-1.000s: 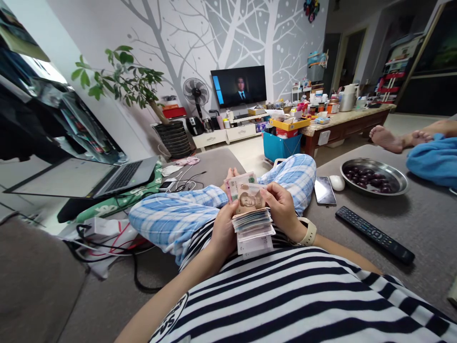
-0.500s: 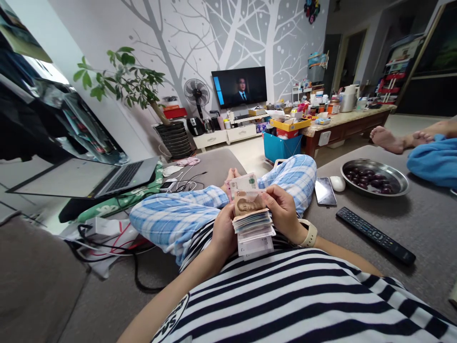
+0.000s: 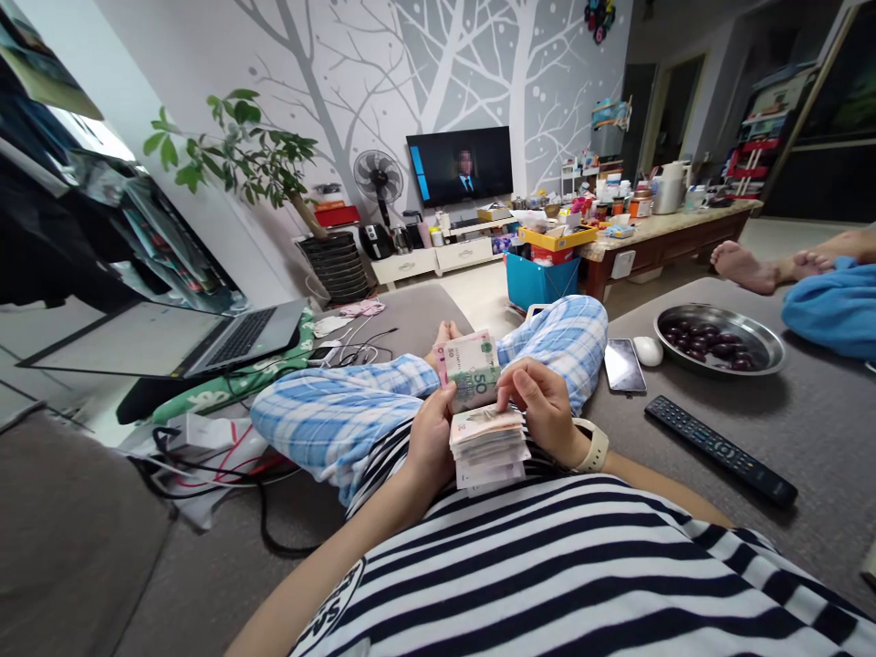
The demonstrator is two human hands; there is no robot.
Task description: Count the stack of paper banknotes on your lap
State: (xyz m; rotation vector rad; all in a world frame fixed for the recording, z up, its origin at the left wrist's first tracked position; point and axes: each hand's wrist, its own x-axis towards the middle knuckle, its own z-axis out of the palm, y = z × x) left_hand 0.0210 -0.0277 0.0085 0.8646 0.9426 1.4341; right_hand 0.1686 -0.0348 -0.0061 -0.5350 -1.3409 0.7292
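A thick stack of banknotes (image 3: 487, 447) rests upright against my striped shirt, over my lap. My left hand (image 3: 430, 440) is closed around the stack's left side, its thumb pressing the folded-forward notes (image 3: 471, 365). My right hand (image 3: 544, 401) grips the stack's right side, fingers curled over the top note, thumb and forefinger pinching its edge. A pale watch sits on my right wrist. My crossed legs in blue plaid trousers (image 3: 342, 415) lie just beyond the hands.
On the grey sofa to my right lie a phone (image 3: 621, 365), a white mouse (image 3: 646, 350), a metal bowl of dark fruit (image 3: 717, 338) and a black remote (image 3: 720, 450). An open laptop (image 3: 205, 342) and cables sit at left. Another person's bare feet (image 3: 753, 265) rest at far right.
The brownish top note has been flipped forward onto the folded pile, so a green 50 note now faces me there. My right fingers have dropped back onto the stack's top.
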